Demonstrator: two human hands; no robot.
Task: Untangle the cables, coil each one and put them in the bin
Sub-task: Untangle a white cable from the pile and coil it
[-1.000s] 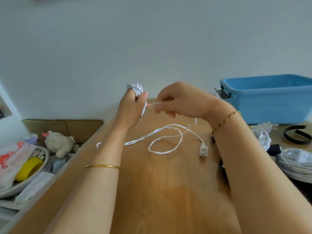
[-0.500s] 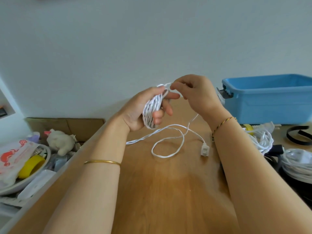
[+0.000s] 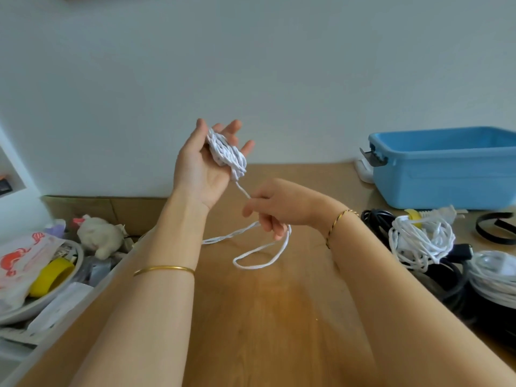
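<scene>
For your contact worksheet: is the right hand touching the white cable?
Touching. The head view shows the right hand pinching the white cable in its fingers.

Soft, even daylight, faint shadows, wide-angle bending at edges, slight softness.

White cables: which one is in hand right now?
The thin twisted white cable: wound on the left hand, its tail pinched by the right hand. The tangled white bundle and the big white coil lie on the table at right.

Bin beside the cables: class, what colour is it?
The bin is light blue, seen in the head view.
</scene>
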